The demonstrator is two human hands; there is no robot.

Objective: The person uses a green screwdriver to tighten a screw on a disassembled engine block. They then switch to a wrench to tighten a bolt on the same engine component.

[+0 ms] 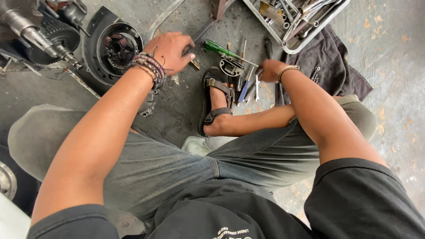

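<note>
I sit on a concrete floor with legs crossed, one sandalled foot (215,99) out in front. My left hand (170,51), with beaded bracelets at the wrist, is closed around the end of a dark metal tool (204,30) beside a small brass part (195,65). My right hand (269,70), with a wristband, reaches down among loose tools beyond the foot: a green-handled screwdriver (221,48), a blue-handled screwdriver (244,90) and a small wrench (256,82). Its fingers are hidden from view, so what it holds is unclear.
A round black engine cover (102,48) with a clutch assembly lies at the left, next to a gear and shaft (42,33). A metal tray (295,46) of wrenches sits at the top right on a dark cloth (336,66).
</note>
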